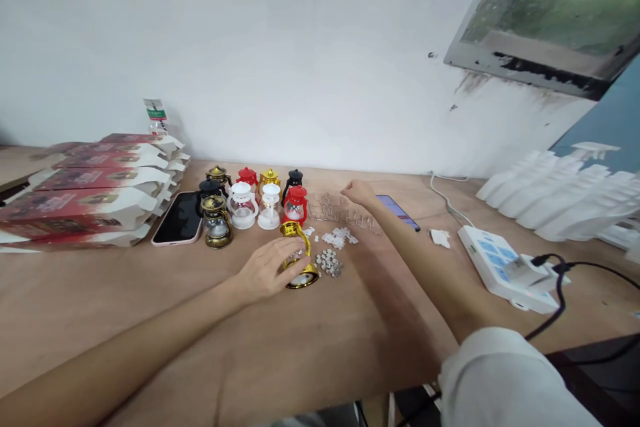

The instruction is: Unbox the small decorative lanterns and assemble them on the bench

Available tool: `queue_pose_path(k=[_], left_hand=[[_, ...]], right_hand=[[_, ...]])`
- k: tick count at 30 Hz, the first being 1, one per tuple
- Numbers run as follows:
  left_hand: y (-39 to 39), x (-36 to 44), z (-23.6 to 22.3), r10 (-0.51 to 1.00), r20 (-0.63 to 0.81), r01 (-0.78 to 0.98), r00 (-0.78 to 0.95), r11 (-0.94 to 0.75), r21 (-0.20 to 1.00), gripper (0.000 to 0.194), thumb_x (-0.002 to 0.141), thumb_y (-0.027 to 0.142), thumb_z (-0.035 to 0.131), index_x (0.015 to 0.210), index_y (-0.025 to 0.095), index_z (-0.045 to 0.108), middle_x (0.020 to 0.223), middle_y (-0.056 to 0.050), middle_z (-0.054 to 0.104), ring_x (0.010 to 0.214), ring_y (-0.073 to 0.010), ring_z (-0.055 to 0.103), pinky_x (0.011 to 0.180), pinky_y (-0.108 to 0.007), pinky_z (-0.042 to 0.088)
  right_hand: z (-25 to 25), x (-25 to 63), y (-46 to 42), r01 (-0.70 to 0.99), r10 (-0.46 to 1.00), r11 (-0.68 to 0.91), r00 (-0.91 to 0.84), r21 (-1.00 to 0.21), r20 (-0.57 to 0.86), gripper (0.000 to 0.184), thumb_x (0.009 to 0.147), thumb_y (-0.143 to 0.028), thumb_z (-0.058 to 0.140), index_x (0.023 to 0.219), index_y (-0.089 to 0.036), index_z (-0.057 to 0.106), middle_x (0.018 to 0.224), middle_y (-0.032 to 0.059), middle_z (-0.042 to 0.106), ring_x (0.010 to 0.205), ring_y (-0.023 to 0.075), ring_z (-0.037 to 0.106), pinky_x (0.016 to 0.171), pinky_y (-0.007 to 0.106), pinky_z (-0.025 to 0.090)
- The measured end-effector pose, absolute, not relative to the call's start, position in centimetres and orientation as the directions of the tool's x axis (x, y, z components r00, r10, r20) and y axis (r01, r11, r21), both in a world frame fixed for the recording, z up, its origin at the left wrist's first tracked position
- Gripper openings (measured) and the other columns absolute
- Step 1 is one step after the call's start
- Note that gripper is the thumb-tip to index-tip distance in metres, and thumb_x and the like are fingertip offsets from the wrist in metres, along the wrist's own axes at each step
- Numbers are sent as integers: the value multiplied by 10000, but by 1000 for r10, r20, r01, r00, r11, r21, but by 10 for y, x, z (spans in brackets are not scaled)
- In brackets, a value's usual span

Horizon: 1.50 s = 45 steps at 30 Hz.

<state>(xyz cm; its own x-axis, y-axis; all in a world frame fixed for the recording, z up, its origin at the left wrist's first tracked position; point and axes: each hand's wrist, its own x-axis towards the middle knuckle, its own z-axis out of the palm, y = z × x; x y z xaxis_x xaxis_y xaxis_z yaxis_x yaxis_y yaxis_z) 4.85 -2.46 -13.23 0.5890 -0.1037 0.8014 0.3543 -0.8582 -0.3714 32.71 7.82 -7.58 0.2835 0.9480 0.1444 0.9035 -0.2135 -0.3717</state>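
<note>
1. Taking the gold lantern [306, 273] as the clock's centre and 12 as the wall side, the left hand [267, 270] comes in from 8 o'clock, fingers curled around the lantern's middle. It tilts, base turned towards the person.
2. The right hand [361, 193] is between 1 and 2 o'clock, fingers drawn narrowly together beside the wire handles [327, 208]; whether they pinch anything, I cannot tell.
3. Silver button cells [329, 263] lie just beside the lantern at 3 o'clock, with small white tabs [340, 237] at 2 o'clock.
4. Towards 10 and 11 o'clock, nine upright lanterns [243, 208] in bronze, black, red, gold and white stand close together.
5. Between 9 and 10 o'clock lies a dark-screened phone [177, 219], and beyond it, stacked red-and-white cartons [95, 197].
6. A second phone [400, 213] lies between 2 and 3 o'clock, partly behind the right forearm.
7. Well apart, at 3 o'clock, is a white power strip [487, 257] with plugs in it.
</note>
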Motion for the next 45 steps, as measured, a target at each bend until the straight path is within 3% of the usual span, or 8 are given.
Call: queue_pose_path(k=[9,19,23,30,34,37,41,45], left_hand=[[-27,51,-125,-168,788,289,592,-868,-403,181,889,87,413,997,107,556,875,-103,665,936,-183,630,797,-321,561],[-24,48,-130,-134,787,283,602,-886,-367,248,876,90,407,1088,129,529,975,-114,656,1045,-203,601,873,-351,535],[-23,41,-136,-50,821,226,569,-950,-215,310,843,135,495,1153,136,484,1043,-155,600,1121,-239,554,873,-357,524],[-38,22,-135,384,890,181,247,-920,347,443,676,257,703,1041,203,457,973,-69,545,935,-216,600,806,-352,509],[-53,5,-131,666,739,200,98,-741,641,386,679,369,654,972,187,481,895,-45,569,828,-186,580,729,-299,489],[-57,0,-131,803,595,148,-44,-584,799,378,674,380,647,959,194,482,879,-21,565,808,-166,569,728,-276,478],[-53,5,-130,888,438,79,-143,-430,899,347,670,372,649,917,199,478,873,-4,558,813,-156,566,740,-266,475],[-50,10,-127,918,382,56,-102,-378,924,361,637,370,669,891,200,477,867,0,570,837,-165,574,743,-267,477]], right_hand=[[-96,319,111,853,902,-415,432,-318,-18,314,874,-337,547,1110,-130,549,1104,82,583,942,178,592,807,380,506],[-90,325,107,760,885,-320,453,-565,107,334,876,-338,543,1153,-153,528,1153,82,560,981,193,580,819,395,504],[-75,326,85,709,888,-158,407,-687,216,232,888,-242,518,1057,-95,574,960,73,635,802,134,625,713,292,524],[-78,287,-6,684,898,150,207,-714,387,124,816,-162,522,837,-137,641,687,29,653,649,135,625,599,247,496],[-97,246,-69,805,403,591,-241,-50,883,122,836,-144,527,826,-196,637,744,38,659,695,146,592,617,280,476],[-111,218,-101,502,-88,700,-646,509,758,123,785,-104,602,741,-208,649,772,25,676,727,132,580,666,271,480],[-128,195,-114,37,-483,735,-672,677,561,259,812,-167,533,588,-249,633,684,-10,644,643,106,562,611,231,481],[-137,190,-113,-63,-499,766,-685,640,531,250,805,-165,490,623,-242,644,663,-8,629,641,105,573,593,232,473]])
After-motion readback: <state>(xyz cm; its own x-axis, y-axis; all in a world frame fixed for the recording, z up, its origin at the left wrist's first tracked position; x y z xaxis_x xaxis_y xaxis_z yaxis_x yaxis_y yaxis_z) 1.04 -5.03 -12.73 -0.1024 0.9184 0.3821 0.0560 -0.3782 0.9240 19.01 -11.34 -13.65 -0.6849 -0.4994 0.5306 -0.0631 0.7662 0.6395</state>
